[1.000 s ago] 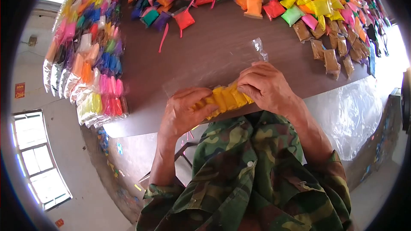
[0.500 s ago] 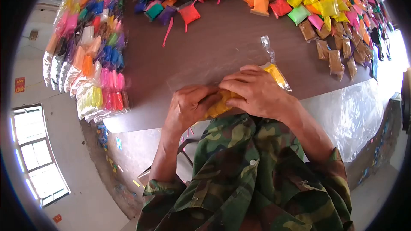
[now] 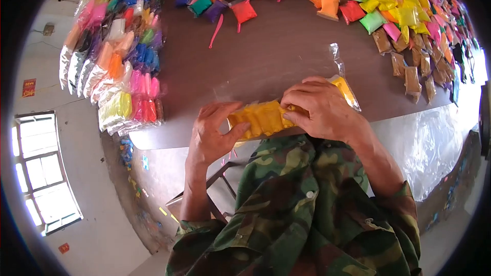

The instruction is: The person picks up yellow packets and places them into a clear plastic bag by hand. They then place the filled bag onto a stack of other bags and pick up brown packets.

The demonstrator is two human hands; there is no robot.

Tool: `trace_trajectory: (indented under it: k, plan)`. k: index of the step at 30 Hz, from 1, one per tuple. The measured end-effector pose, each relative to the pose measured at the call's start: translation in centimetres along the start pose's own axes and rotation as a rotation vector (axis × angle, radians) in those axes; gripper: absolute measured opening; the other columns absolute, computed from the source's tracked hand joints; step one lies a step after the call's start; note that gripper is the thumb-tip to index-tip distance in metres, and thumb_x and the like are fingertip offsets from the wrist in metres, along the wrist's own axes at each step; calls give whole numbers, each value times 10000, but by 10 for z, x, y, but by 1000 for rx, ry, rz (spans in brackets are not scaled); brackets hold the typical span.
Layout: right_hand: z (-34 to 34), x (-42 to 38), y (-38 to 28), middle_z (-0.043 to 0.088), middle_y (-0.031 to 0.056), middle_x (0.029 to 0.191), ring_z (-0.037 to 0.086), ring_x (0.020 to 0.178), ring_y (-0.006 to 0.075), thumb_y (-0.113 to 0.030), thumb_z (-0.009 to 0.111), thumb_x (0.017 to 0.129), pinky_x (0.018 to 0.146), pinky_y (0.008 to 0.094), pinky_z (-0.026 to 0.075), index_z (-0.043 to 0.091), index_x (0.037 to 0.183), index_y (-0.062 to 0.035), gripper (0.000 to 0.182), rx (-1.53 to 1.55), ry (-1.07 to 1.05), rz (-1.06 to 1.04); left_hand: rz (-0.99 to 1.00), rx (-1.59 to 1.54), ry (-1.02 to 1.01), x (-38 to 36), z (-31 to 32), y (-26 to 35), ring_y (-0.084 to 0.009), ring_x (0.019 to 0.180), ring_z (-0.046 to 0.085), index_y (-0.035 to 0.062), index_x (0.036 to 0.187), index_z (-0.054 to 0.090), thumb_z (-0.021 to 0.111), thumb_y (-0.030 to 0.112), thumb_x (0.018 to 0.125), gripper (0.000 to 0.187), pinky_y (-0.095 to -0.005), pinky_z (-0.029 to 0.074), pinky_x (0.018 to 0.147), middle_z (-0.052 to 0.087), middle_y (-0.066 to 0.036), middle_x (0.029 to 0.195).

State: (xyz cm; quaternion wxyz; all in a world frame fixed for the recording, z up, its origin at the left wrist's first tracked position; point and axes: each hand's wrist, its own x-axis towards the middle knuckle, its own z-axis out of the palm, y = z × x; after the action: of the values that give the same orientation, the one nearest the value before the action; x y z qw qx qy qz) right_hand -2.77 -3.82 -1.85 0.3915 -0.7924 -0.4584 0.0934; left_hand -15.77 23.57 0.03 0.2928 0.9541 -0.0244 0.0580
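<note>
A long row of yellow packets (image 3: 258, 120) in clear plastic lies at the table's front edge, between my two hands. My left hand (image 3: 210, 130) holds its left end, with the thumb in front and the fingers behind. Toward the right, my right hand (image 3: 325, 106) pinches the row with thumb and fingertips. Past that hand, the far end of yellow (image 3: 345, 92) shows in its clear wrapping. A twisted strip of clear plastic (image 3: 336, 59) sticks up from there. What lies under my right palm is hidden.
Stacked clear bags of coloured packets (image 3: 120, 56) line the table's left side. Loose coloured packets (image 3: 378, 20) heap along the back and right, with brown packets (image 3: 412, 82) nearest. A pink plastic stick (image 3: 216, 31) lies on the brown table (image 3: 266, 46). Clear plastic sheeting (image 3: 429, 148) hangs at right.
My left hand has drawn away leftward and its fingers have spread, uncovering more of the yellow packets. My right hand keeps its grip. The whole view has shifted slightly.
</note>
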Motion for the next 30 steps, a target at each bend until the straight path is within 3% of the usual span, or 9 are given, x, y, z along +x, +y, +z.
trace_trajectory:
  k: [4,7,10,13,16,19,22,26,30]
  plan:
    - [4,8,-12,738,25,1163,705,1113,261,-251,769,929,1078,465,466,727,1164,-102,282,-163,144,-127,15,-34,-7,4,4,-6,-310,1016,767,14,1078,815,891,112,833,275,-420,573,973,816,-134,1044]
    - [16,19,-20,723,14,1217,696,1165,243,-236,766,919,1067,465,470,715,1193,-110,306,-134,122,-218,-35,-71,6,4,6,-3,-300,979,768,15,1027,817,874,78,847,199,-401,588,907,814,-133,1023]
    - [23,31,-30,730,35,1312,687,1219,239,-234,802,916,1116,454,464,712,1334,-132,440,-147,-70,-181,-47,-93,36,1,7,-2,-293,952,767,23,1025,813,856,47,868,164,-389,593,842,807,-134,1011]
    - [44,39,-24,755,56,1138,725,1104,289,-240,743,932,980,466,516,710,1123,-115,231,-54,57,-222,-36,-82,87,1,9,1,-293,937,764,29,1036,809,833,25,893,145,-393,592,821,799,-127,991]
    - [39,46,-19,769,101,1029,740,1010,348,-255,726,960,920,493,546,710,1034,-96,176,11,-95,-100,17,-55,126,5,9,-1,-300,926,762,35,1041,804,818,14,908,135,-394,594,817,792,-123,976]
    - [41,47,-18,763,129,949,736,948,393,-269,707,989,887,521,555,703,965,-73,198,28,-61,-78,58,-42,160,8,12,-2,-330,904,758,32,1003,791,824,15,885,124,-421,592,830,784,-124,938]
    - [42,48,-14,740,125,929,709,965,390,-233,754,956,883,504,544,707,975,-62,179,33,-66,-44,96,-40,203,9,17,-8,-348,903,759,30,986,784,835,24,873,124,-430,596,844,779,-133,916]
    - [39,47,-20,753,124,933,718,957,384,-245,728,983,870,510,550,714,977,-67,179,18,-57,-20,73,-104,232,6,20,-17,-337,924,767,34,1002,791,835,41,897,115,-413,609,840,783,-146,937]
    - [42,43,-21,756,108,944,724,958,373,-274,692,1011,884,513,547,700,990,-77,198,46,-28,-16,-36,-180,265,3,7,-15,-271,951,776,35,1093,793,805,51,944,150,-378,613,812,805,-121,993]
